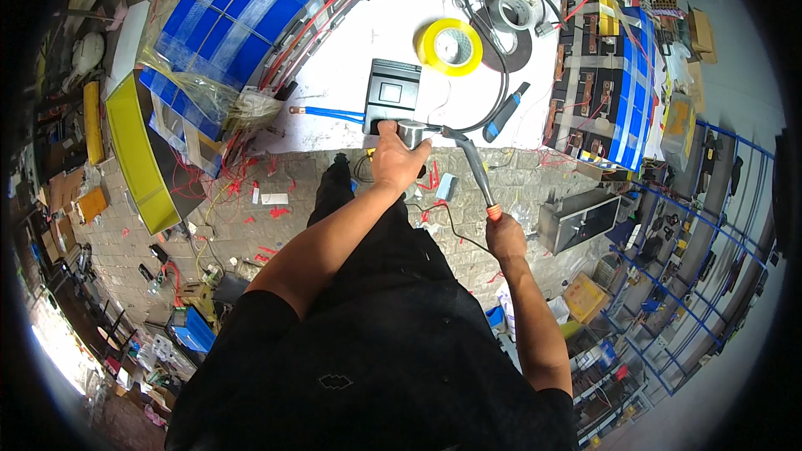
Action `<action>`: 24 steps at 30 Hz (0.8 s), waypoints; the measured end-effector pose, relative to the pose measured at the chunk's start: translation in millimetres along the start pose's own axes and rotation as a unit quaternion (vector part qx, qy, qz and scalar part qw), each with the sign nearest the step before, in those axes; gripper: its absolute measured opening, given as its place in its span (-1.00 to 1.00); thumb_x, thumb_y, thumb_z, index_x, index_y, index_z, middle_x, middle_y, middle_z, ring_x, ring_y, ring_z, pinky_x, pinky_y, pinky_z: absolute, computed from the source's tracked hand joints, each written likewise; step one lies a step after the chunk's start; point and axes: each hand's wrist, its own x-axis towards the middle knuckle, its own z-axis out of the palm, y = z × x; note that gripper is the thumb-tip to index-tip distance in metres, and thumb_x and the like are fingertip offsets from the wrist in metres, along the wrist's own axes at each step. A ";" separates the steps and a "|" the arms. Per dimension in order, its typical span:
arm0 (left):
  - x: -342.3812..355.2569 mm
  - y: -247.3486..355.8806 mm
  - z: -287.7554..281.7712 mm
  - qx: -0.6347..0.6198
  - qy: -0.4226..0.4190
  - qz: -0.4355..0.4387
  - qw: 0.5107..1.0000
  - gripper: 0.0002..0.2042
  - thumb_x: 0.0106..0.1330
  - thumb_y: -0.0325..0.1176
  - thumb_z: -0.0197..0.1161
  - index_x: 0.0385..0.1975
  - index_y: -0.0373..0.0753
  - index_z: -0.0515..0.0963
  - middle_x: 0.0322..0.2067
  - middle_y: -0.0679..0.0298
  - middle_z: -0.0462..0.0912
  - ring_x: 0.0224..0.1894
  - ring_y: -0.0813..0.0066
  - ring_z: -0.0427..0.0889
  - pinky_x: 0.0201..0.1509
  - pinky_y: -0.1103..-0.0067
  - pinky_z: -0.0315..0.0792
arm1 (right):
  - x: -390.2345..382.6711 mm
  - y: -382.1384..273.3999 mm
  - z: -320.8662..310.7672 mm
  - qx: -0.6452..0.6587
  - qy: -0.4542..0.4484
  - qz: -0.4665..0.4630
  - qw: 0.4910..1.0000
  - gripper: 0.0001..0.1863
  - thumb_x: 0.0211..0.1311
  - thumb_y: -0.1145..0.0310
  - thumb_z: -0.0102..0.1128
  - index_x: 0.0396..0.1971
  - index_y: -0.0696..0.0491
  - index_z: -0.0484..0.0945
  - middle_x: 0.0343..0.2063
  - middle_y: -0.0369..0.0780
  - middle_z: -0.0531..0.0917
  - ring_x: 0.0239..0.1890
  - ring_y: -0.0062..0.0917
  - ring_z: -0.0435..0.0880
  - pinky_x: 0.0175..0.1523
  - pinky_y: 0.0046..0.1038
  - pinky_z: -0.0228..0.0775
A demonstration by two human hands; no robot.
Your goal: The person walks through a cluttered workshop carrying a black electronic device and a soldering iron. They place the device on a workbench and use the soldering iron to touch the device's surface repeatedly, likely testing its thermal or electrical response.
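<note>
My left hand (396,159) is at the table's near edge, its thumb and fingers closed around a small silver cylinder (411,134). Its fingertips reach the lower edge of a flat black box (393,90). Blue cables (334,112) with a copper lug run leftward from that box. Closed round the orange-ringed handle of a long grey tool (478,169), resembling a soldering iron, is my right hand (506,237). The tool's narrow end points up-left toward the cylinder; its exact contact there is too small to tell. A thin black cord trails from near my right hand.
On the white tabletop (351,46) lie yellow tape (452,47), a blue-black utility knife (506,112) and a thick looping black cable (506,75). Blue-wrapped battery packs stand left (251,12) and right (601,75). A metal box (578,221) sits on the littered floor.
</note>
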 end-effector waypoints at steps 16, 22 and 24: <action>1.7 2.4 1.6 0.002 -0.016 -0.012 1.000 -0.36 0.11 -0.15 0.49 0.03 -0.38 0.28 -0.15 -0.12 0.67 -0.09 -0.04 0.69 0.03 0.25 0.52 | -2.0 -2.7 -4.1 -0.005 -0.001 0.000 1.000 -0.59 0.37 0.05 0.04 -0.22 0.09 0.69 -0.20 0.10 0.73 -0.08 0.04 0.73 0.04 -0.02 0.54; 1.1 8.1 0.7 0.003 -0.030 -0.020 0.999 -0.35 0.11 -0.15 0.49 0.04 -0.38 0.28 -0.18 -0.09 0.67 -0.10 -0.03 0.69 0.01 0.26 0.53 | -3.6 -4.1 -5.0 0.006 -0.001 -0.002 1.000 -0.59 0.37 0.06 0.04 -0.22 0.09 0.68 -0.21 0.10 0.73 -0.09 0.04 0.73 0.04 -0.02 0.54; 0.3 10.2 0.2 0.007 -0.028 -0.021 0.999 -0.35 0.11 -0.15 0.49 0.03 -0.38 0.28 -0.17 -0.08 0.67 -0.11 -0.02 0.69 0.01 0.26 0.52 | -4.9 -4.6 -6.9 0.007 -0.001 -0.007 1.000 -0.60 0.37 0.06 0.05 -0.22 0.09 0.68 -0.21 0.09 0.73 -0.10 0.03 0.73 0.04 -0.02 0.55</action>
